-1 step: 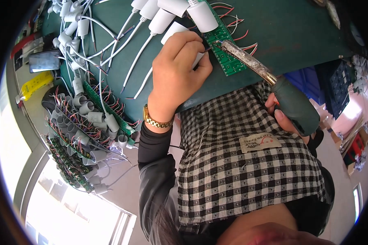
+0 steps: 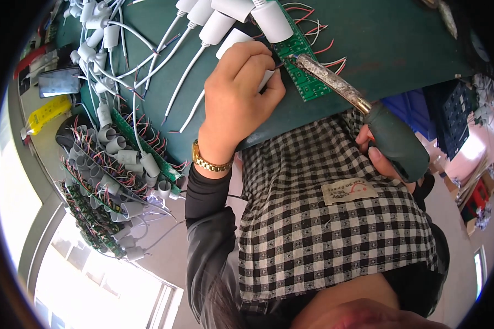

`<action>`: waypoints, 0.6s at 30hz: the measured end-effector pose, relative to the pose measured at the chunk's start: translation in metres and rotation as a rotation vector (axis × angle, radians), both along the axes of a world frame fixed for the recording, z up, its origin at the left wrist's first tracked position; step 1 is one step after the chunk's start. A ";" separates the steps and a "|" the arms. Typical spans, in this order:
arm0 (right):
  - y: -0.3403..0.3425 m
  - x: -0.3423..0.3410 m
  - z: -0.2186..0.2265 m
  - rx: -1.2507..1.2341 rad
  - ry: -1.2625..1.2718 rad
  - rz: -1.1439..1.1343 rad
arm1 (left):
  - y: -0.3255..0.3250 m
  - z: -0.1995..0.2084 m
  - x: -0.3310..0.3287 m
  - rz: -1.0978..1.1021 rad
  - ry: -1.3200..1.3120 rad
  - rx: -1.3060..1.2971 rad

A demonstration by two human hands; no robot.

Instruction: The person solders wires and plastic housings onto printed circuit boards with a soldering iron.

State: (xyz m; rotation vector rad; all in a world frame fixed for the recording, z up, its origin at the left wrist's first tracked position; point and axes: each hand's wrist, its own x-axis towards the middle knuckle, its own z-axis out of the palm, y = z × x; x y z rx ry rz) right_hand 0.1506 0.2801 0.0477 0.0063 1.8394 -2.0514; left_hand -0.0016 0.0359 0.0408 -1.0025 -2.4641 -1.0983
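Observation:
My left hand (image 2: 241,88) is closed at the edge of a green circuit board (image 2: 312,88), pinching a white cylindrical cable piece (image 2: 266,80). Its thin wire end reaches the board beside the soldering iron's tip. My right hand (image 2: 380,158) grips the soldering iron (image 2: 396,137) by its dark green handle; most of those fingers are hidden behind it. The iron's worn metal barrel slants up and left across the board, its tip at the joint near my left fingertips. White cylinders (image 2: 273,23) lie at the board's far end, and red and white wires (image 2: 329,48) stick out along its right side.
White cables with cylindrical ends (image 2: 111,37) cover the green work surface (image 2: 379,49) at the left. Wired boards and grey tubes (image 2: 115,164) are piled at its left edge. A phone (image 2: 59,83) and a yellow bottle (image 2: 48,114) lie beyond. Blue bins (image 2: 409,112) stand at the right.

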 end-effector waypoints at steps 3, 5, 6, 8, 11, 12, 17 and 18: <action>-0.004 -0.001 0.004 0.306 0.179 0.047 | 0.000 -0.001 -0.001 -0.009 0.016 0.005; 0.003 0.005 -0.004 0.306 0.118 0.082 | 0.001 -0.002 -0.002 -0.012 0.015 0.004; 0.012 0.010 -0.010 0.314 0.064 0.117 | 0.001 -0.003 -0.002 -0.015 0.021 0.011; 0.030 0.017 -0.018 0.341 -0.040 0.190 | 0.001 -0.002 -0.003 -0.014 0.026 0.009; 0.019 -0.007 0.007 0.314 -0.131 0.257 | -0.003 -0.003 -0.001 0.001 0.028 -0.006; 0.014 -0.016 0.017 0.288 -0.170 0.272 | -0.003 -0.004 0.000 0.003 0.025 -0.006; 0.011 0.026 -0.025 0.289 0.071 0.008 | 0.002 -0.005 -0.002 -0.011 0.033 0.012; 0.009 0.025 -0.023 0.375 0.059 0.017 | 0.001 -0.006 -0.002 -0.009 0.040 0.007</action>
